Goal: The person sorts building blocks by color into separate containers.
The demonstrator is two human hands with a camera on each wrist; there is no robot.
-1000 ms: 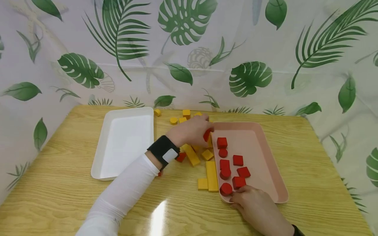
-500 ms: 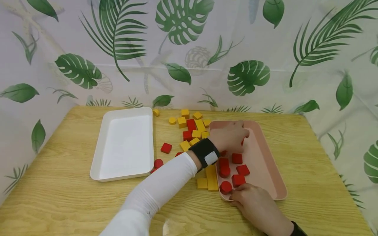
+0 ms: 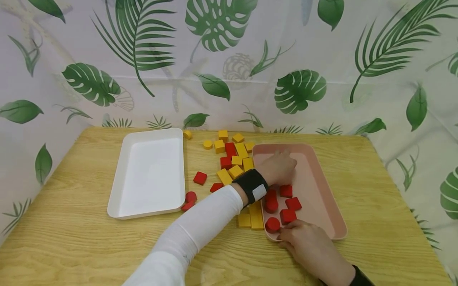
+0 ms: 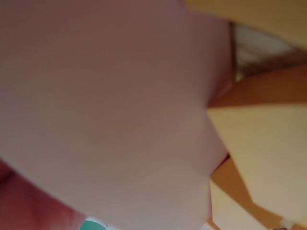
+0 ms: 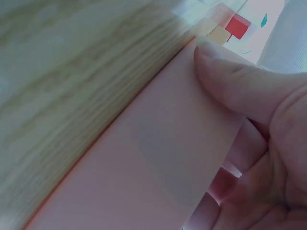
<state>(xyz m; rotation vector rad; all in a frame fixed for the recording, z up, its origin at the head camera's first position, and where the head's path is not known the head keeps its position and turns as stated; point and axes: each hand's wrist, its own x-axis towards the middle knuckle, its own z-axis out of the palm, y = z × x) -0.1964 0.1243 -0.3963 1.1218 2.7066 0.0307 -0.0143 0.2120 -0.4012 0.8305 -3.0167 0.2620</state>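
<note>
My left hand (image 3: 279, 169) reaches into the upper left part of the pink tray (image 3: 316, 194). Its fingertips point down and are hidden, so I cannot tell if a block is between them. Red blocks (image 3: 293, 203) and a red cylinder (image 3: 272, 225) lie in the tray below it. At the tray's near edge my right hand (image 3: 309, 242) grips the rim. In the right wrist view the thumb (image 5: 235, 86) presses the outer wall, with the other fingers across the rim. The left wrist view is mostly filled by the tray's wall (image 4: 110, 110), beside yellow blocks (image 4: 268, 153).
A white tray (image 3: 154, 178) stands on the left of the wooden table (image 3: 71, 246). Between the trays lie yellow blocks (image 3: 224, 176) mixed with red ones, such as a red square block (image 3: 200, 178). A leaf-patterned cloth (image 3: 250, 95) hangs behind.
My left hand has carried a red block from the pile over the rim and into the pink tray, where its fingers now reach low. My right hand keeps its grip on the tray.
</note>
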